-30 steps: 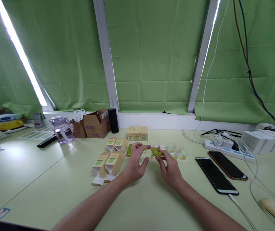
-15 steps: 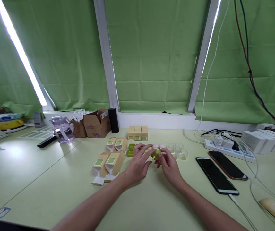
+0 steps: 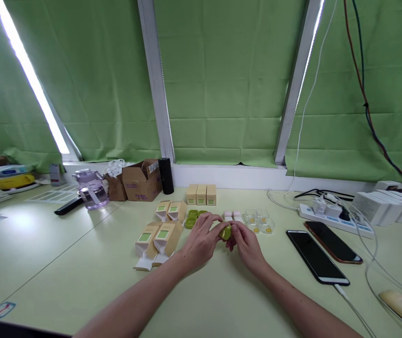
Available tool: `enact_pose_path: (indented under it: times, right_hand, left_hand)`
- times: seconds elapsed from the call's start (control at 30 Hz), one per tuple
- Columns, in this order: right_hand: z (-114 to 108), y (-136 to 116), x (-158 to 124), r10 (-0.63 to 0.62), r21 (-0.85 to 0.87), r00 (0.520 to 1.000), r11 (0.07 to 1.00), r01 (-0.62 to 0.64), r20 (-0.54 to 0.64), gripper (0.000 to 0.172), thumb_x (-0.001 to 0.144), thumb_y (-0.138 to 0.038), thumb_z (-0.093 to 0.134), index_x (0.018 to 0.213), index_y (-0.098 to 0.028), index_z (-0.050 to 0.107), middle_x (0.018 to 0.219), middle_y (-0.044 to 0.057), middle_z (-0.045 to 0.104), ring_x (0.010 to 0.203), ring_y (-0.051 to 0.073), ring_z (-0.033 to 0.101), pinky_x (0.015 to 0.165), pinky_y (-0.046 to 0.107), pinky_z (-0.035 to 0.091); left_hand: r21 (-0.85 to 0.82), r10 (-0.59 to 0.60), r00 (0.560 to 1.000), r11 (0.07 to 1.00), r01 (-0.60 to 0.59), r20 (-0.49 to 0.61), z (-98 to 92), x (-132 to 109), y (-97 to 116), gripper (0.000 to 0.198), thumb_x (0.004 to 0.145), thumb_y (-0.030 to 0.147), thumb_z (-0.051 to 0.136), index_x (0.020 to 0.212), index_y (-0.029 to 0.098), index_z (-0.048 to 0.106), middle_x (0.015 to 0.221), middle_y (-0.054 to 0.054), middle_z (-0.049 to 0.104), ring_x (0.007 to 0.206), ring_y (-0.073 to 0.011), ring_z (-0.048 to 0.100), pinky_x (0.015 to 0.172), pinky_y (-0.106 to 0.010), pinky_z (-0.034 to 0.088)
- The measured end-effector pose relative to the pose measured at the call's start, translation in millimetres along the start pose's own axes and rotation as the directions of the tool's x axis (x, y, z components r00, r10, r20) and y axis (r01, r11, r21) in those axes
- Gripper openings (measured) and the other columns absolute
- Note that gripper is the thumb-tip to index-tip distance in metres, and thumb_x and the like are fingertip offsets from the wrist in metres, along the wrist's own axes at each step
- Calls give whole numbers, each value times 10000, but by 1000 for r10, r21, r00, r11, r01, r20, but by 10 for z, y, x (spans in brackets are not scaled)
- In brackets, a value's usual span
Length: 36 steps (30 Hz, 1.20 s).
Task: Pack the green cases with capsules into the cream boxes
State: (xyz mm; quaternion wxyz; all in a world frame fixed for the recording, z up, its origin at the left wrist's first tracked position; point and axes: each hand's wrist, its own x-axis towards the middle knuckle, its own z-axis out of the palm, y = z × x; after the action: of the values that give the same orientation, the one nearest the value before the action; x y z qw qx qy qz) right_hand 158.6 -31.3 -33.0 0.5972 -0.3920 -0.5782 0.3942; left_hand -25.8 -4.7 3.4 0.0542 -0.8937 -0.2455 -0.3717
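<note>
Between my two hands is a small olive-green cup-like piece [image 3: 225,233], its rounded face turned toward me. My left hand [image 3: 203,238] pinches it from the left with thumb and fingers. My right hand [image 3: 246,241] grips its right side with closed fingertips, which hide part of it. Just behind my left hand lie several green square containers [image 3: 191,220], partly covered by the hand. Beyond my right hand are small pink-and-white pieces [image 3: 233,216] and clear round cups [image 3: 261,221] with yellow spots at the bottom.
Open cardboard-coloured boxes [image 3: 165,237] stand on the left, with three closed ones [image 3: 201,195] behind. On the right lie two phones [image 3: 316,257], a power strip [image 3: 334,219] and white cables. A purple jug [image 3: 92,190] and a brown carton [image 3: 141,182] stand farther left.
The green piece has turned and dropped slightly toward the left; a pale edge below it no longer shows. My left fingers have lowered onto it, uncovering more of the pink-and-white pieces.
</note>
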Motion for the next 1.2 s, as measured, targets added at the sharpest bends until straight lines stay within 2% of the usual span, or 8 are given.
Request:
enact_pose_path:
  times: [0.3,0.43,0.53,0.6,0.7,0.87,1.07,1.2]
  right_hand:
    - [-208,-18,98,-63,-176,978,984,27,-201,555,973,-691,490,1099,-187,686,741,43,688,611,181,607,547,291,490]
    - [-330,-22,146,-149,-358,949,933,42,-277,429,989,-586,520,1075,-200,689,764,37,686,655,195,608,607,311,490]
    - [-391,-1,168,-241,-494,934,865,84,-265,312,990,-466,539,1075,-205,688,849,58,719,733,220,635,687,346,508]
    - [-424,22,184,-328,-607,924,781,147,-198,251,985,-378,535,1080,-200,686,909,74,724,782,233,636,740,372,512]
    - [-465,57,215,-421,-788,906,569,235,-34,207,965,-266,536,1092,-200,685,993,94,716,900,267,616,803,403,492]
    - [-474,73,266,-392,-938,913,257,231,117,316,883,-143,612,1180,-225,681,1151,112,686,1046,305,554,874,428,434]
    - [-450,25,362,-288,-974,939,66,215,188,342,831,-96,668,1146,-224,708,1186,118,669,1111,311,515,906,424,384]
    - [-452,10,435,-232,-974,947,-8,227,223,326,810,-88,660,1106,-207,725,1161,133,666,1114,313,502,898,417,369]
  left_hand:
    - [-259,-234,972,941,219,-30,61,11,-56,449,891,105,673,1311,242,592,1284,-106,585,1245,-282,530,1079,-487,480]
    - [-410,-375,927,850,332,-26,84,34,-79,411,870,113,680,1258,234,612,1248,-88,618,1047,-224,609,925,-400,542]
    - [-504,-442,896,781,369,-30,120,43,-114,404,839,130,714,1225,225,639,1225,-81,644,970,-199,615,866,-368,543]
    - [-577,-493,870,716,393,-20,160,43,-148,425,811,128,738,1217,218,648,1234,-83,653,1007,-202,628,900,-376,539]
    - [-696,-576,816,564,444,53,221,45,-200,446,781,124,757,1206,200,647,1233,-93,665,1022,-202,648,942,-396,541]
    - [-840,-612,776,332,429,155,228,80,-241,509,746,150,798,1224,179,626,1208,-107,682,1031,-202,669,963,-402,546]
    - [-921,-573,795,167,352,200,175,86,-260,576,736,178,849,1256,188,603,1238,-119,689,1157,-235,670,1015,-402,526]
    - [-941,-546,801,65,333,246,190,60,-278,604,702,199,895,1221,203,586,1228,-112,706,1158,-251,686,1016,-421,529]
